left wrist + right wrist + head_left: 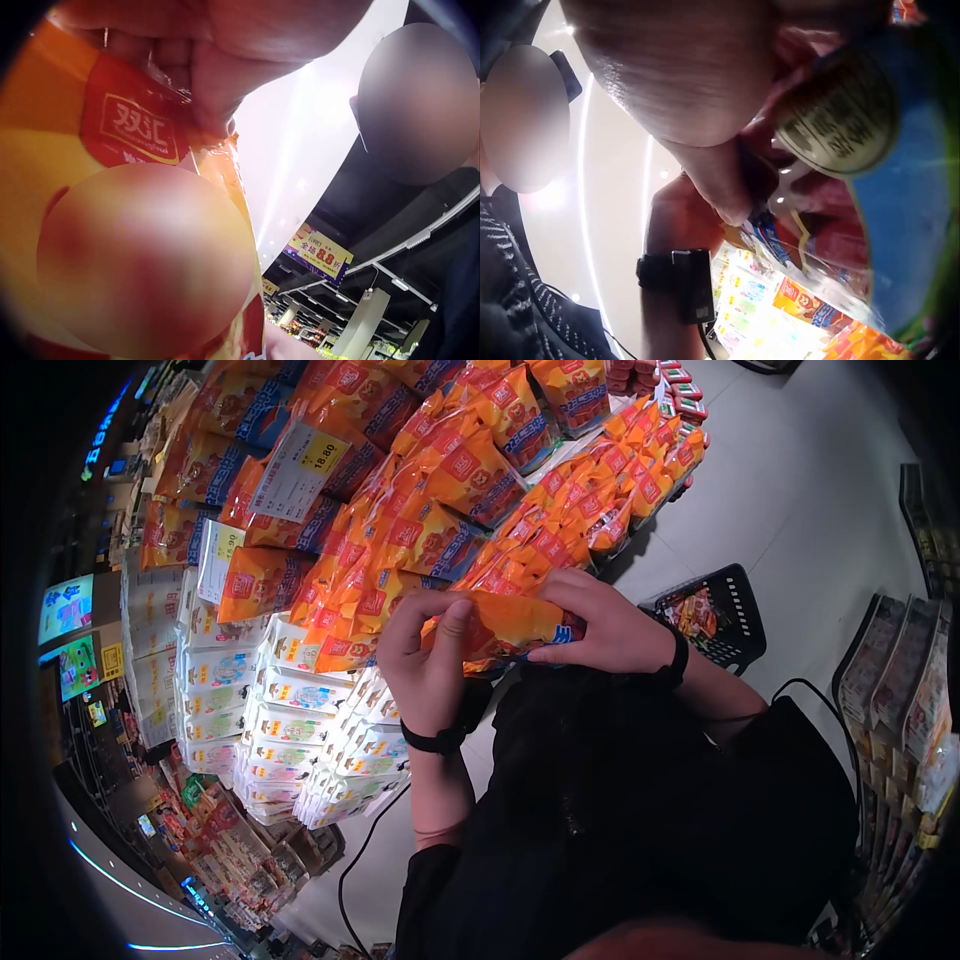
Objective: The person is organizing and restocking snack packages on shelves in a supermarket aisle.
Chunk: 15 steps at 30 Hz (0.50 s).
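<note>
An orange plastic snack bag (505, 622) is held in front of the body by both hands. My left hand (425, 660) grips one end, its thumb on top of the bag. At the other end my right hand (610, 625) pinches the bag between thumb and fingers. In the left wrist view the bag's front (52, 120) shows a red logo label in white lettering. The right wrist view shows its other side, with a blue panel (911, 217), a round pale seal and a clear part with dark red contents.
Just beyond the hands, many similar orange bags (460, 540) hang and lie in rows, with price cards (300, 470) in front. White packs (295, 690) are stacked to the left. A black shopping basket (742, 620) holding packages stands on the floor at right, near another shelf (890, 670).
</note>
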Motion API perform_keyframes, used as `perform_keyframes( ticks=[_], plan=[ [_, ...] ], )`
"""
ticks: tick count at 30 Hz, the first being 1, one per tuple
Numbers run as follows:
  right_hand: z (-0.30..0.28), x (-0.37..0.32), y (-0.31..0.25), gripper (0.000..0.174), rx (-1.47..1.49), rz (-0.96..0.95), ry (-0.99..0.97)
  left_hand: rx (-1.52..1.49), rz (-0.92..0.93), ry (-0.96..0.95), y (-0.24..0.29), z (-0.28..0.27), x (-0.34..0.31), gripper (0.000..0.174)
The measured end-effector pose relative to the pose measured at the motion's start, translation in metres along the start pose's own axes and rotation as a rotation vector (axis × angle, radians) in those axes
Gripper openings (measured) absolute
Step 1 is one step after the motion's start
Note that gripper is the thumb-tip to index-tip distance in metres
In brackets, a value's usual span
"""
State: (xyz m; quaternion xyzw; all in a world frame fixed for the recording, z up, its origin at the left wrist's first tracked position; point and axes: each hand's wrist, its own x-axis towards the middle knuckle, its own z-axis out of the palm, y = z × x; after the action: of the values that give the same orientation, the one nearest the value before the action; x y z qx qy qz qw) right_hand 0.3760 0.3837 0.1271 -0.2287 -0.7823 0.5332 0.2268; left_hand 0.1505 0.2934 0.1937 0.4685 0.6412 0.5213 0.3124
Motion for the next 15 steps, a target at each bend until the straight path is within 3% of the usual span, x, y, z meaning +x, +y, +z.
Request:
perform_keyframes(
  ticks=[2, 6, 7, 10, 11, 12, 15],
  plan=[
    [-0.009, 0.004, 0.001, 0.049, -0.077, 0.018, -0.033, 0.199, 0.194, -0.075, 0.003, 0.002, 0.003, 0.007],
    [-0.022, 0.013, 0.017, 0.049, -0.139, -0.061, -0.008, 0.35, 0.297, -0.157, 0.02, 0.017, 0.007, 0.007],
    [-0.028, 0.016, 0.02, 0.05, -0.128, -0.064, -0.016, 0.397, 0.315, -0.184, 0.023, 0.014, 0.007, 0.017],
    [-0.052, 0.031, 0.041, 0.05, -0.146, -0.056, 0.058, 0.269, 0.297, 0.028, 0.034, 0.02, 0.001, 0.034],
    [-0.061, 0.037, 0.051, 0.05, -0.01, 0.042, 0.093, 0.32, 0.282, 0.048, 0.03, 0.012, -0.005, 0.047],
    [-0.072, 0.046, 0.062, 0.05, 0.121, 0.141, 0.128, 0.235, 0.251, 0.102, 0.029, 0.01, -0.011, 0.044],
    [-0.113, 0.081, 0.099, 0.048, 0.182, 0.126, 0.218, 0.085, 0.105, 0.247, 0.007, 0.008, -0.035, 0.039]
  ],
)
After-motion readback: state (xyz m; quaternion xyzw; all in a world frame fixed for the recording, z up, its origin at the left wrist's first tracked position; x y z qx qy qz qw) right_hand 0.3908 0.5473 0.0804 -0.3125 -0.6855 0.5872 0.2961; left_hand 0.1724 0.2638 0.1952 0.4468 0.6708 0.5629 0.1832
